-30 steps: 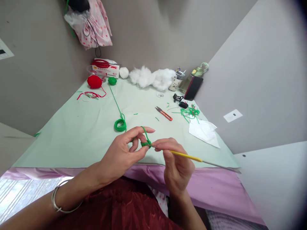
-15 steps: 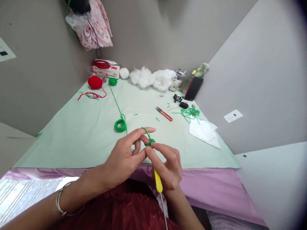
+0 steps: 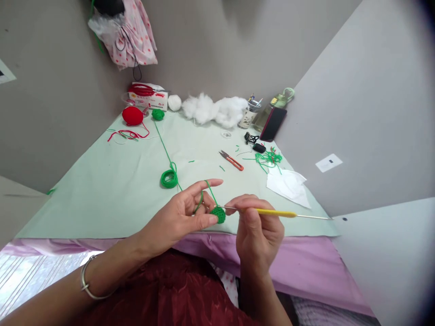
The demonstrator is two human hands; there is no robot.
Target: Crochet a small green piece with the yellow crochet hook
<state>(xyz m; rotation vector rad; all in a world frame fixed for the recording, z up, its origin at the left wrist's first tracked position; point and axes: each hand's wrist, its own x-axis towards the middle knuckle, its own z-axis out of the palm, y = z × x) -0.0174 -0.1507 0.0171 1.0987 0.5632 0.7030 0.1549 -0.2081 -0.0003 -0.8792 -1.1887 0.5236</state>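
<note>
A small round green crochet piece [image 3: 218, 215] is pinched between the thumb and fingers of my left hand [image 3: 180, 217], near the table's front edge. Green yarn runs up from it over my outstretched left index finger. My right hand [image 3: 260, 226] is closed round the yellow handle of a crochet hook [image 3: 277, 212]. The hook lies nearly level, its metal tip at the top edge of the crochet piece. From my left hand the strand leads back to a loose green yarn coil [image 3: 169, 179] and on to a green yarn ball [image 3: 158, 114].
Orange thread snips [image 3: 231, 160] lie mid-table. Behind are a red yarn ball [image 3: 132, 116], a white yarn ball [image 3: 174, 103], fluffy stuffing [image 3: 204, 109], a pen cup [image 3: 248, 115] and a leaning phone [image 3: 273, 124]. Green yarn scraps [image 3: 268, 158] and white paper [image 3: 287, 185] sit right.
My right hand has moved right and swung the hook from pointing steeply down to nearly level. The crochet piece now shows more of its round face. My left hand keeps its grip.
</note>
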